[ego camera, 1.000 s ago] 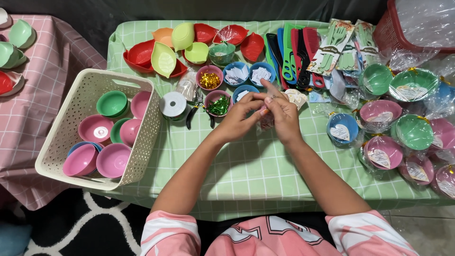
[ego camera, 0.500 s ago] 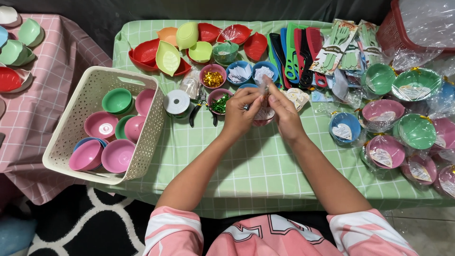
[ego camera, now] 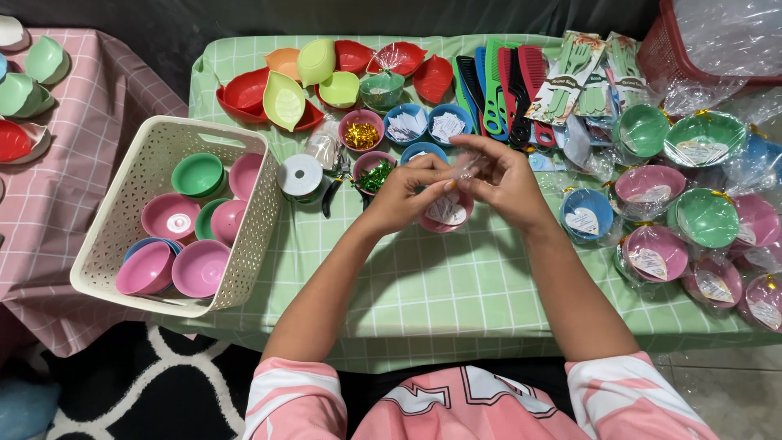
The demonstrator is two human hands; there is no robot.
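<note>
From the head camera, looking down, the person's left hand [ego camera: 405,194] and right hand [ego camera: 507,186] are meeting over the middle of a table covered in a green checked cloth [ego camera: 423,285]. Both hands are pinching, with their fingertips closed on it, a piece of clear plastic wrap [ego camera: 466,167] that is gathering above a pink bowl [ego camera: 445,213]; the bowl is sitting on the cloth just beneath the hands, with a white card lying inside it. Just beyond the hands, small bowls are standing close together: one is holding gold twist ties [ego camera: 361,134], another green twist ties [ego camera: 375,175], and two blue bowls [ego camera: 406,124] are holding white cards. A white spool of ribbon [ego camera: 299,176] is lying to the left of these, with dark pliers [ego camera: 335,186] just beside it. Further left, a cream lattice basket [ego camera: 114,236] is holding loose pink, green and blue bowls stacked together. Along the far edge, red and green leaf-shaped dishes [ego camera: 284,99] are overlapping, and coloured combs [ego camera: 495,81] are lying side by side next to packed green cutlery [ego camera: 570,77]. To the right, wrapped bowls [ego camera: 652,253] in pink, green and blue are crowding the table, each in clear film with a card inside. A red basket [ego camera: 660,49] is standing at the far right corner, and a second table with a pink checked cloth [ego camera: 73,171] is standing at the left.
</note>
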